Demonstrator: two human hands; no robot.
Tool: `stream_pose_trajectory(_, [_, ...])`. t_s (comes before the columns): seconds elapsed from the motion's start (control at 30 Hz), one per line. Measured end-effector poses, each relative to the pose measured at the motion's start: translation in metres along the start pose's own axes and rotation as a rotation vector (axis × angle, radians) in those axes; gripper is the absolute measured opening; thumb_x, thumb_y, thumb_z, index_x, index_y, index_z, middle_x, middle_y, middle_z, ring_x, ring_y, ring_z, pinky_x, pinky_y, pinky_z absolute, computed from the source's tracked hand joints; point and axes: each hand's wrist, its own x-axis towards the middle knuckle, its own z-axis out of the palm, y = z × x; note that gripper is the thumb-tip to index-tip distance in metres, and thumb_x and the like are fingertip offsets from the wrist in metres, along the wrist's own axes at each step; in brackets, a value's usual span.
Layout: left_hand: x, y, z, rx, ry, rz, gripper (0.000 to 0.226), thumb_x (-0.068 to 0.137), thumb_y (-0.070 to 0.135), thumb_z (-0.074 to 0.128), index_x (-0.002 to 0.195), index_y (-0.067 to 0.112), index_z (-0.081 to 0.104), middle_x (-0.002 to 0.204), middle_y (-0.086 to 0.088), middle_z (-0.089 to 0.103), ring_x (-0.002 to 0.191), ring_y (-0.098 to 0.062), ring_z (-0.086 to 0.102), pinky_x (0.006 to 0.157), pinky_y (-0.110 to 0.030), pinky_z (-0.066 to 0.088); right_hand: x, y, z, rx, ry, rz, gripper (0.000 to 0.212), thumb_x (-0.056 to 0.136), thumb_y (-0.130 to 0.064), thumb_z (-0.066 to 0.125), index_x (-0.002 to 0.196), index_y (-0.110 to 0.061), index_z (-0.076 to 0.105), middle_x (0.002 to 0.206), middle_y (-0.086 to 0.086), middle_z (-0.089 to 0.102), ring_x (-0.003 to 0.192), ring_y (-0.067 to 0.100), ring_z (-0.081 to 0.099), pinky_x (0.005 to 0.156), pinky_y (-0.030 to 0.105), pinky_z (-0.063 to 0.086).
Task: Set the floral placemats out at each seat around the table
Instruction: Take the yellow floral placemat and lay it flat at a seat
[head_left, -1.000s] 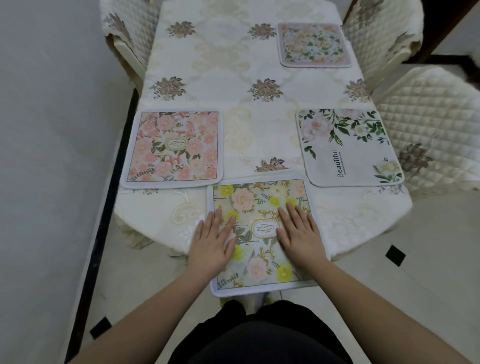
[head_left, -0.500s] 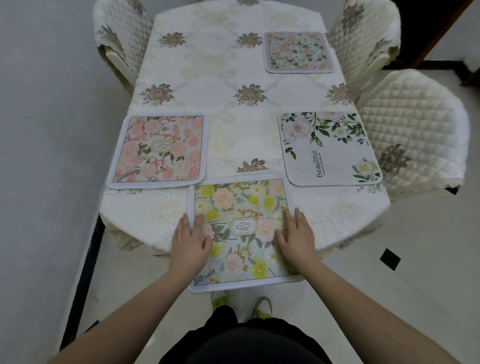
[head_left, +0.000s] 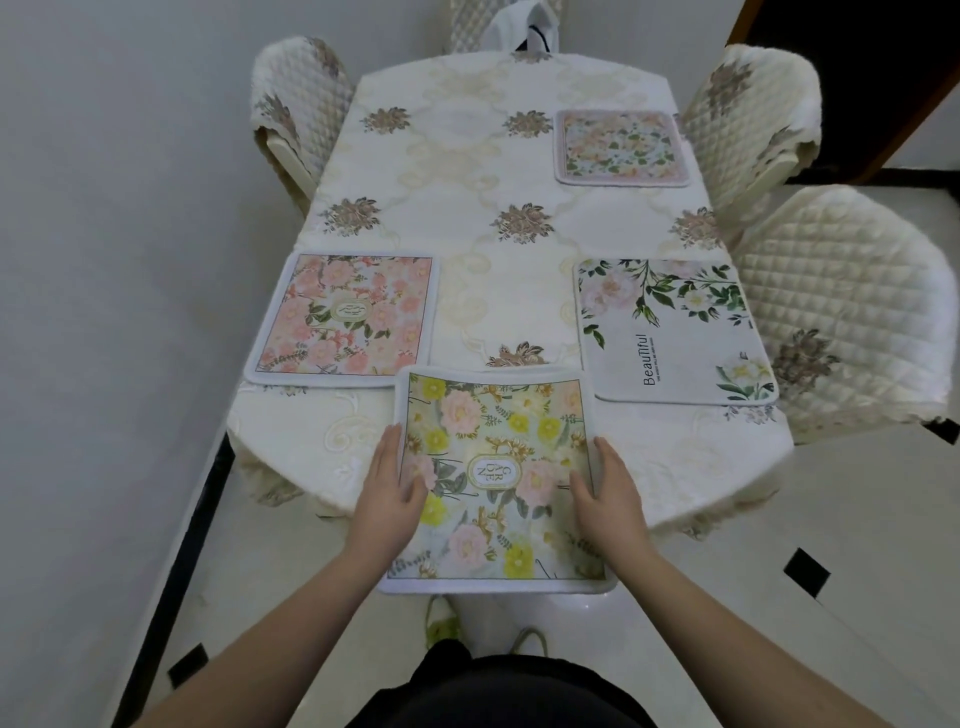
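Observation:
A placemat with yellow and pink flowers (head_left: 493, 447) lies at the near end of the table (head_left: 467, 171), and its near half sticks out past the table edge. My left hand (head_left: 387, 488) holds its left edge with the thumb on top. My right hand (head_left: 608, 493) holds the right edge the same way. A pink floral placemat (head_left: 343, 317) lies at the left seat. On the right lies a white placemat with green leaves (head_left: 670, 332). A pale floral placemat (head_left: 621, 148) sits at the far right seat.
Quilted cream chairs stand at the right (head_left: 841, 301), far right (head_left: 748, 114), far left (head_left: 296, 114) and far end (head_left: 483, 21). A white wall runs close along the left. Pale floor tiles with black insets (head_left: 805, 571) lie to my right.
Both hands went from lying flat on top of the yellow-pink placemat to gripping its side edges. The view has pulled back and more of the table shows.

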Motion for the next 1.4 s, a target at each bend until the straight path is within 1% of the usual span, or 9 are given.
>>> stream_pose_trajectory(0.13, [0.0, 0.007, -0.008, -0.086, 0.052, -0.071, 0.071, 0.1, 0.026, 0.056, 0.158, 0.025, 0.016, 0.157, 0.008, 0.034, 0.135, -0.008, 0.04, 0.104, -0.024, 0.034, -0.004, 0.0, -0.01, 0.18, -0.015, 0.065, 0.06, 0.097, -0.028, 0.056, 0.151, -0.028, 0.029, 0.148, -0.012, 0.044, 0.127, 0.015, 0.052, 0.101, 0.036, 0.047])
stream_pose_trajectory(0.23, [0.004, 0.012, -0.012, -0.103, -0.001, -0.167, 0.071, 0.098, 0.031, 0.06, 0.157, 0.02, 0.02, 0.139, 0.01, 0.052, 0.115, -0.013, 0.057, 0.088, -0.027, 0.044, -0.005, 0.0, -0.017, 0.262, -0.039, 0.094, 0.069, 0.095, -0.025, 0.059, 0.153, -0.033, 0.021, 0.137, -0.022, 0.044, 0.111, 0.009, 0.058, 0.079, 0.024, 0.047])
stream_pose_trajectory(0.37, [0.006, 0.012, -0.015, -0.155, -0.055, -0.253, 0.03, 0.097, 0.031, 0.062, 0.124, 0.018, 0.059, 0.109, 0.0, 0.07, 0.101, -0.026, 0.068, 0.089, -0.045, 0.055, -0.004, 0.004, -0.024, 0.328, -0.111, 0.144, 0.051, 0.093, -0.023, 0.062, 0.133, -0.049, 0.044, 0.118, -0.024, 0.063, 0.098, 0.003, 0.066, 0.069, 0.019, 0.049])
stream_pose_trajectory(0.43, [0.001, 0.016, -0.016, -0.225, -0.076, -0.263, 0.024, 0.099, 0.03, 0.06, 0.12, 0.02, 0.061, 0.107, -0.003, 0.07, 0.098, -0.025, 0.068, 0.089, -0.049, 0.055, -0.004, 0.006, -0.026, 0.326, -0.158, 0.13, 0.049, 0.093, -0.022, 0.06, 0.121, -0.06, 0.047, 0.109, -0.019, 0.07, 0.09, -0.001, 0.069, 0.067, 0.02, 0.052])
stream_pose_trajectory(0.57, [-0.01, 0.023, -0.018, -0.283, -0.067, -0.264, 0.029, 0.101, 0.026, 0.055, 0.13, 0.023, 0.056, 0.113, 0.001, 0.068, 0.104, -0.024, 0.066, 0.092, -0.049, 0.055, -0.006, 0.004, -0.029, 0.308, -0.222, 0.133, 0.061, 0.097, -0.02, 0.054, 0.147, -0.046, 0.032, 0.109, -0.012, 0.071, 0.09, 0.007, 0.071, 0.068, 0.024, 0.057])
stream_pose_trajectory(0.87, [-0.044, 0.018, -0.038, -0.446, 0.098, -0.288, 0.03, 0.1, 0.018, 0.056, 0.125, 0.034, 0.057, 0.112, 0.007, 0.071, 0.102, -0.017, 0.069, 0.091, -0.047, 0.057, -0.013, -0.017, -0.038, 0.341, -0.219, 0.016, 0.056, 0.099, -0.019, 0.053, 0.143, -0.048, 0.035, 0.103, -0.015, 0.073, 0.083, -0.001, 0.071, 0.055, 0.013, 0.053])
stream_pose_trajectory(1.07, [-0.07, 0.007, -0.057, -0.549, 0.266, -0.28, 0.038, 0.097, 0.015, 0.063, 0.131, 0.03, 0.055, 0.104, 0.005, 0.075, 0.091, -0.015, 0.074, 0.084, -0.048, 0.06, -0.028, -0.05, -0.041, 0.312, -0.234, -0.111, 0.06, 0.099, -0.019, 0.053, 0.144, -0.052, 0.032, 0.117, -0.014, 0.068, 0.097, 0.002, 0.069, 0.063, 0.015, 0.055])
stream_pose_trajectory(1.23, [-0.09, -0.013, -0.087, -0.567, 0.319, -0.258, 0.044, 0.096, 0.021, 0.065, 0.131, 0.042, 0.051, 0.108, 0.013, 0.074, 0.094, -0.011, 0.074, 0.085, -0.048, 0.06, -0.042, -0.083, -0.03, 0.281, -0.239, -0.195, 0.061, 0.097, -0.017, 0.055, 0.145, -0.048, 0.033, 0.108, -0.025, 0.067, 0.099, 0.004, 0.067, 0.08, 0.034, 0.058])
stream_pose_trajectory(1.4, [-0.119, -0.044, -0.126, -0.653, 0.365, -0.229, 0.045, 0.096, 0.017, 0.064, 0.131, 0.042, 0.052, 0.111, 0.008, 0.075, 0.096, -0.018, 0.074, 0.083, -0.048, 0.06, -0.068, -0.118, 0.002, 0.259, -0.269, -0.269, 0.055, 0.096, -0.022, 0.061, 0.142, -0.041, 0.039, 0.111, -0.008, 0.071, 0.085, 0.006, 0.072, 0.064, 0.027, 0.06])
